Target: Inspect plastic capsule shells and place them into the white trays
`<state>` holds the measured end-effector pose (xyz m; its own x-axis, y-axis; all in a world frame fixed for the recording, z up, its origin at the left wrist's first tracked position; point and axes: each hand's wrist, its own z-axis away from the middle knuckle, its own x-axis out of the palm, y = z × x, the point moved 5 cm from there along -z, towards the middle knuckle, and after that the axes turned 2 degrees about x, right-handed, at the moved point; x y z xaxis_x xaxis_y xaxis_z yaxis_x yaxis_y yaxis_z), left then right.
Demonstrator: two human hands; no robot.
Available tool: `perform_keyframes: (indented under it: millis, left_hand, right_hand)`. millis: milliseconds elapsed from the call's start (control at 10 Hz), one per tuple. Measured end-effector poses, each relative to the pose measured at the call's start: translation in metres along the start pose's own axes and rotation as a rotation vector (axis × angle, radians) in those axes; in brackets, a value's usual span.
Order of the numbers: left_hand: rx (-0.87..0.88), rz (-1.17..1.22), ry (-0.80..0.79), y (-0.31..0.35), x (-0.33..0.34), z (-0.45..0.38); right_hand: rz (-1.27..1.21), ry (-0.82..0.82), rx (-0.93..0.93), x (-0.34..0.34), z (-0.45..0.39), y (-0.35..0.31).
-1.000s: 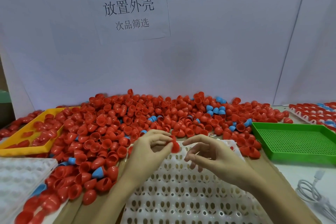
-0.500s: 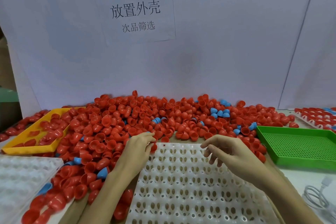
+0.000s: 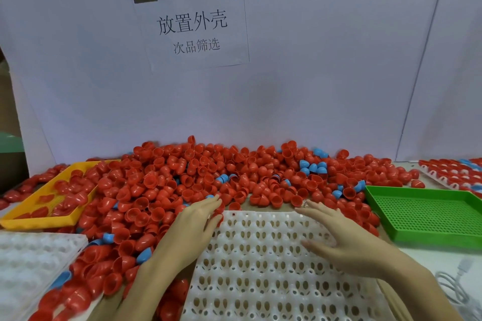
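Observation:
A big heap of red capsule shells (image 3: 198, 180), with a few blue ones (image 3: 313, 167) mixed in, covers the table's far half. A white perforated tray (image 3: 260, 263) lies in front of me, its cells bare. My left hand (image 3: 198, 221) rests at the tray's far left corner, fingers stretched forward into the red shells; nothing visibly gripped. Over the tray's far right part my right hand (image 3: 336, 237) lies flat with fingers spread, fingertips at the heap's edge, holding nothing.
A yellow tray (image 3: 39, 219) with red shells sits at the left, a second white tray (image 3: 28, 260) at the near left. A bare green mesh tray (image 3: 427, 213) stands at the right, a filled white tray (image 3: 453, 174) behind it, a white cable (image 3: 453, 286) at the near right.
The red shell pinched in my left fingers a second ago is gone from them. Both hands have spread apart and reached forward to the heap's edge.

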<state>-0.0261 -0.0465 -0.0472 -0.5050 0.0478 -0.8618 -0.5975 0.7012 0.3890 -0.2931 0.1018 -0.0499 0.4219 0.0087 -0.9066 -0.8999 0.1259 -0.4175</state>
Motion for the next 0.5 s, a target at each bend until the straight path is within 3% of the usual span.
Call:
perform_keyframes:
  millis: [200,300,500]
  left_hand:
    - [0.14,0.077,-0.479,0.042,0.014,0.03]
    - [0.162,0.029,-0.596,0.052,0.028,0.035]
    - [0.152,0.033,-0.56,0.045,0.029,0.03]
  right_hand:
    - [0.109,-0.091,0.022,0.014,-0.003,0.004]
    - [0.115,-0.056,0.004,0.015,-0.009,0.006]
    - [0.104,0.065,-0.019,0.018,-0.017,0.006]
